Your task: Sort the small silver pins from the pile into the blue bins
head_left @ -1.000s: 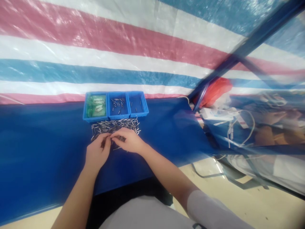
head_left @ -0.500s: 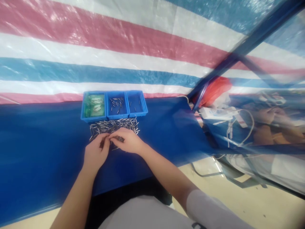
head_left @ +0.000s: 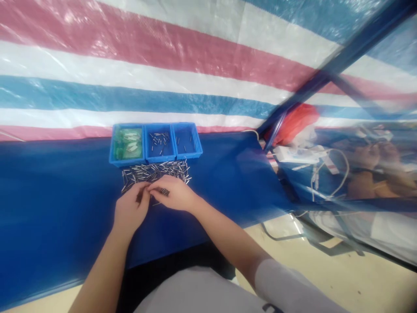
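A pile of small metal pins (head_left: 153,170) lies on the blue table cover (head_left: 48,191) just in front of three blue bins. My left hand (head_left: 130,209) and my right hand (head_left: 176,193) meet at the near edge of the pile, fingertips pinched together on a pin that is too small to make out clearly. The left bin (head_left: 127,144) holds green and white pieces. The middle bin (head_left: 159,142) holds several pins, and the right bin (head_left: 187,141) holds a few.
A striped red, white and blue tarp (head_left: 163,65) hangs behind the table. To the right are a dark blue frame bar (head_left: 329,69), a red bag (head_left: 296,121), white cables (head_left: 325,169) and clutter. Beige floor (head_left: 325,278) shows at lower right.
Both hands stay pinched together at the near edge of the pin pile. The view has shifted only slightly.
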A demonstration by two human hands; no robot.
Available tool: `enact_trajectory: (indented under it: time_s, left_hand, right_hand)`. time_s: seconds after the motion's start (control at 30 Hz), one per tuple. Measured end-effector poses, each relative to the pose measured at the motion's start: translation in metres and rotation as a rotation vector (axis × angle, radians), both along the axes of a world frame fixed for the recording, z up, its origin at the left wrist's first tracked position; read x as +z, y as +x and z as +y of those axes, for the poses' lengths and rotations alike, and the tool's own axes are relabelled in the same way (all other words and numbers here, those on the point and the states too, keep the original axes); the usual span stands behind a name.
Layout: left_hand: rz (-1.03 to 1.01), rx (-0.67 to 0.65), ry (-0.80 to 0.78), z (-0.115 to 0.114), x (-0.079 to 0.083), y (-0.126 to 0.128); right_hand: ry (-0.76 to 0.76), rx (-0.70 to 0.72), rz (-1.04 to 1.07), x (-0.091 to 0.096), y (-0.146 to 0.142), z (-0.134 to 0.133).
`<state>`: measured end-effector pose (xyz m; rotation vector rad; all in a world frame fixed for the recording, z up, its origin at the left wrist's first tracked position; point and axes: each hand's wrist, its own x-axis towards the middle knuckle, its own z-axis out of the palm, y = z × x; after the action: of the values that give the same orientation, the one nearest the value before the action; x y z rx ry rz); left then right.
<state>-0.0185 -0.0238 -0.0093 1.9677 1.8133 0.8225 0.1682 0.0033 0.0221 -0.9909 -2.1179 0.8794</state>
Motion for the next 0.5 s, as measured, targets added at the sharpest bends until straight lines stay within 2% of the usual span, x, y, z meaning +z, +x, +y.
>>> enact_trajectory:
  time_s: [0.5]
  left_hand:
    - [0.020, -0.014, -0.011, 0.0000, 0.0032, 0.0016]
  right_hand:
    - [0.001, 0.012, -0.019, 0.0014, 0.0003, -0.0001]
